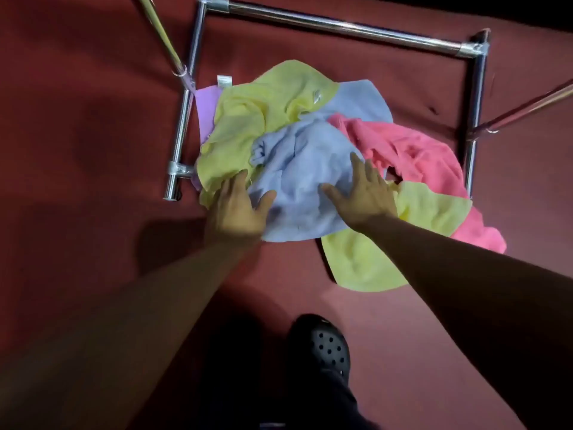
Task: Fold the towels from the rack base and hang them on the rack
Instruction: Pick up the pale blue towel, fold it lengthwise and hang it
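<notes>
Head view shows the chrome rack base point(338, 26) framing a crumpled heap on the red carpet point(77, 119): pink towel point(412, 150) at right, yellow towel point(248, 119) at left, another yellow towel point(366, 262) spilling toward me, blue towel point(297, 181) on top. My left hand point(237, 209) and right hand point(364, 197) rest on the blue towel, fingers point(356, 162) spread and released, gripping nothing.
</notes>
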Available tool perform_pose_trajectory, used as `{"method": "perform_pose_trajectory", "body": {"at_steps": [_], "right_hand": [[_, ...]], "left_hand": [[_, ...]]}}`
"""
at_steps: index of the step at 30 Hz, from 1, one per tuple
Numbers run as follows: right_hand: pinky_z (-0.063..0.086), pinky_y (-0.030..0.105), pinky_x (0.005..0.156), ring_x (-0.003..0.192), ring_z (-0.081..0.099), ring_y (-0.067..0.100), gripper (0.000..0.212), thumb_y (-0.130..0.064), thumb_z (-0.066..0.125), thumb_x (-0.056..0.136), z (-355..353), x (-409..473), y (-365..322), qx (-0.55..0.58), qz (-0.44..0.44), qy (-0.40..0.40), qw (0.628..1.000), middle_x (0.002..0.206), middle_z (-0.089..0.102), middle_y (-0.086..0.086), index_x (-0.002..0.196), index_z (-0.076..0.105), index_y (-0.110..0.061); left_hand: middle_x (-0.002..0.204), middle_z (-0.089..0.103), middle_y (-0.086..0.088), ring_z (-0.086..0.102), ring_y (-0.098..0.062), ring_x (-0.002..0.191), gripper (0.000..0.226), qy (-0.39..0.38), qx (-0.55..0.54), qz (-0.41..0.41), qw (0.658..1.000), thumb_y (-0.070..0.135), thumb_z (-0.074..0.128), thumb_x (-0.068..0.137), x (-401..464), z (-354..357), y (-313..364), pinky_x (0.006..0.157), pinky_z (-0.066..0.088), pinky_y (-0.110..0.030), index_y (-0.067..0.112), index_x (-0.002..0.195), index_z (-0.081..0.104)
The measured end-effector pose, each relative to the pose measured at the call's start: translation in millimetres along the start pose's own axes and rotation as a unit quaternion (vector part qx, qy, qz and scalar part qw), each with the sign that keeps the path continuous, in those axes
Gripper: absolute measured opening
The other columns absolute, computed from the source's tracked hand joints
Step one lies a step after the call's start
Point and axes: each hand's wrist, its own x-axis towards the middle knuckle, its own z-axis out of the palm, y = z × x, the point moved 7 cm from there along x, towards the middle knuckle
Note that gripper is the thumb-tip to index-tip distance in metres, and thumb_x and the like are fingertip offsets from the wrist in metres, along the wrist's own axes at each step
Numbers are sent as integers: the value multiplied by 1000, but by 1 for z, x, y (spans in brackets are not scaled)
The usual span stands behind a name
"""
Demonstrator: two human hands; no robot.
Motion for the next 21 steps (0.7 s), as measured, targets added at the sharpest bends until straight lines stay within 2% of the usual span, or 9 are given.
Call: {"method": "perform_pose_trajectory", "body": {"at_steps": [3,5,7,9,12,14,16,18,21], "right_hand": [[22,49,121,151,29,39,98,-68,58,91,6,26,8,60,56,17,996,165,31,15,163,12,-20],[39,46,109,136,49,40,83,-62,65,90,10,36,11,95,81,2,992,143,56,14,152,37,-15],[46,34,75,99,65,33,41,-46,71,91,6,37,7,151,57,0,987,95,67,5,113,62,-12],[32,25,53,69,57,20,26,-36,73,92,-7,28,1,173,34,15,984,70,57,-5,87,58,-16],[30,31,60,75,53,21,24,-30,69,96,-37,4,-12,192,0,30,981,75,57,-5,83,52,-18],[31,25,68,85,54,19,18,-28,63,101,-68,-24,-26,214,-30,46,975,86,57,-2,101,53,-14],[32,26,59,73,55,20,26,-34,64,100,-102,-64,-41,255,-48,55,964,79,57,-3,103,50,-13],[39,23,52,62,55,12,32,-33,75,93,-143,-112,-60,292,-82,59,951,77,60,-2,103,50,-15],[46,15,61,74,56,12,48,-20,86,83,-219,-198,-96,291,-159,91,939,89,61,2,113,49,-18]], "left_hand": [[123,65,-15,58,-35,119,45,-4,-7,-22,1000,41,68,93,25,15,-10,96,43,-40,7,122,63],[101,71,-18,65,-38,100,27,-38,-4,-39,999,35,67,94,33,25,-13,76,44,-36,10,90,62],[95,71,-19,67,-39,95,28,-40,-10,-40,998,35,63,97,35,28,-11,71,42,-35,10,85,60],[100,70,-14,65,-36,96,31,-39,-2,-44,998,38,56,100,30,19,-2,69,39,-30,9,95,61],[97,63,-2,58,-22,89,36,-77,-40,-50,995,41,53,101,11,1,11,64,37,-19,9,115,62],[105,69,-2,65,-25,98,40,-91,-106,-38,989,46,55,97,-3,-21,22,82,52,-31,12,116,62],[110,71,-7,65,-26,106,35,-93,-136,-13,986,41,56,99,-23,-54,44,92,52,-37,10,113,64],[96,69,-7,63,-24,91,26,-93,-154,11,984,33,56,102,-50,-88,68,80,47,-32,9,98,64],[76,57,-12,53,-22,69,27,-115,-183,23,976,34,58,97,-109,-138,110,66,46,-33,14,78,57]]}}
